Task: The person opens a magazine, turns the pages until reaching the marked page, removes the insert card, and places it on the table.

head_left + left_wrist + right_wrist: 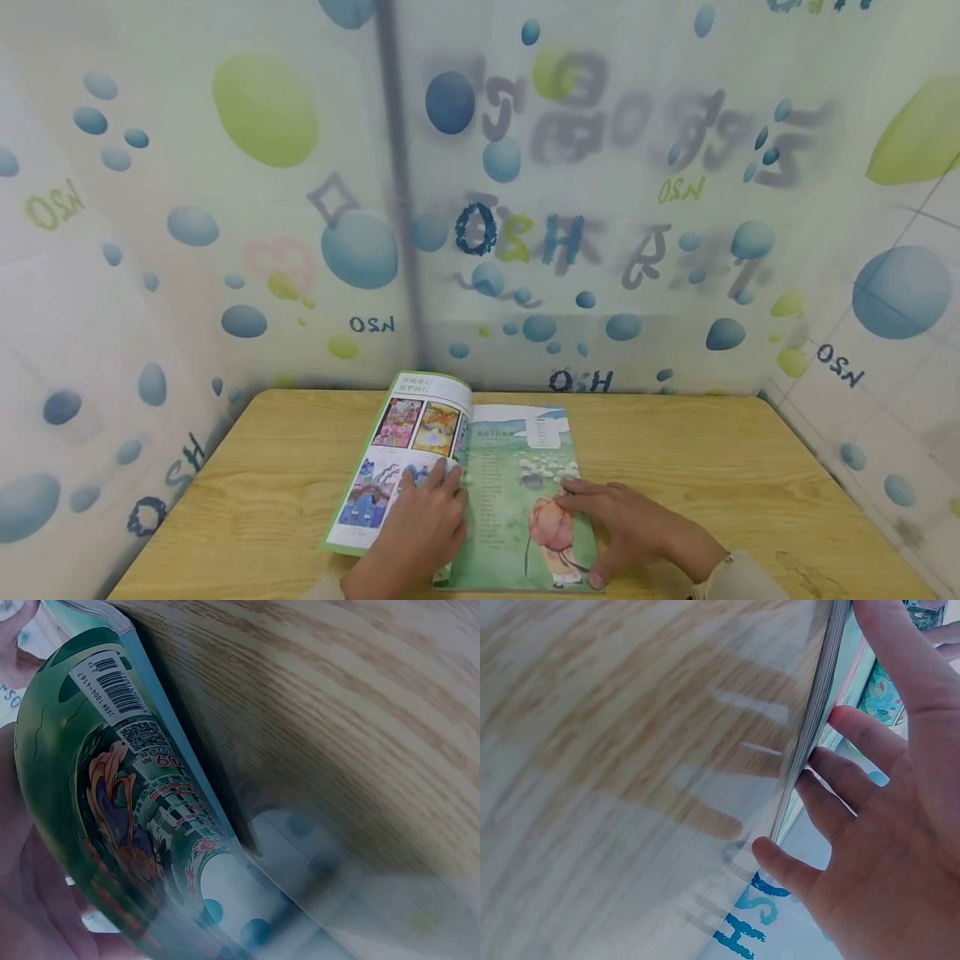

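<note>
An open magazine (517,500) lies on the wooden table. Its left page carries several small colourful pictures, while the right page has a green illustration with a figure under a pink hat. My left hand (427,517) rests on the left page near the fold, fingers extended over a picture. At the outer edge of the right page, my right hand (626,525) has its fingers on the paper and its thumb near the lower corner. The left wrist view shows the back cover (112,780) curved upward, with a barcode. Spread fingers (855,776) line the page edges in the right wrist view.
The table (720,450) has a shiny wood-grain top that mirrors the surroundings. Behind it and at both sides hang pale curtains (637,350) printed with blue and green drops and lettering.
</note>
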The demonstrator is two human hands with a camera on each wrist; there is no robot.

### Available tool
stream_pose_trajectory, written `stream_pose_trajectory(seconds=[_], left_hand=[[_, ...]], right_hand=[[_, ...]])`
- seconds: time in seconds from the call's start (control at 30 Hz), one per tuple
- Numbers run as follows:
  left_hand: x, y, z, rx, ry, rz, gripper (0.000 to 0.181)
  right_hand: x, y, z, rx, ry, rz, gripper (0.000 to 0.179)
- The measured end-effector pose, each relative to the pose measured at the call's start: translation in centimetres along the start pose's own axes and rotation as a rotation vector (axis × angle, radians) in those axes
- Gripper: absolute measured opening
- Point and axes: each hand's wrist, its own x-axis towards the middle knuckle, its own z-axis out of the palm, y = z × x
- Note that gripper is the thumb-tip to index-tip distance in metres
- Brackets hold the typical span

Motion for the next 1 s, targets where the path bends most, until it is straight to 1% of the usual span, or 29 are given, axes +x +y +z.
stream_pose_trajectory(seconds=[0.13,0.2,0.37,0.47,0.67,0.8,1.0], left_hand=[[-0.01,-0.11,0.13,-0.002,0.009,-0.009,0.026],[-0.05,-0.18,0.21,-0.022,0.004,-0.014,0.026],[-0.17,-0.37,0.47,-0.124,-0.063,-0.032,0.030],[-0.23,-0.50,0.65,-0.165,-0.092,-0.036,0.031],[-0.32,-0.79,0.68,-0.207,-0.091,-0.032,0.030],[-0.38,-0.87,0.68,-0.233,-0.100,-0.029,0.031],[-0.42,-0.88,0.39,-0.235,-0.106,-0.037,0.031]], right_hand=[[0.10,0.10,-0.03,-0.002,0.002,-0.014,0.091],[0.09,0.12,-0.05,-0.001,-0.001,-0.014,0.091],[0.10,0.02,-0.16,-0.002,-0.011,-0.011,0.091],[0.04,-0.04,-0.25,0.005,-0.013,-0.012,0.090],[-0.06,-0.04,-0.31,-0.028,0.015,-0.054,0.088],[0.00,0.06,-0.25,-0.038,0.025,-0.067,0.088],[0.08,-0.09,-0.23,-0.031,0.041,-0.054,0.085]])
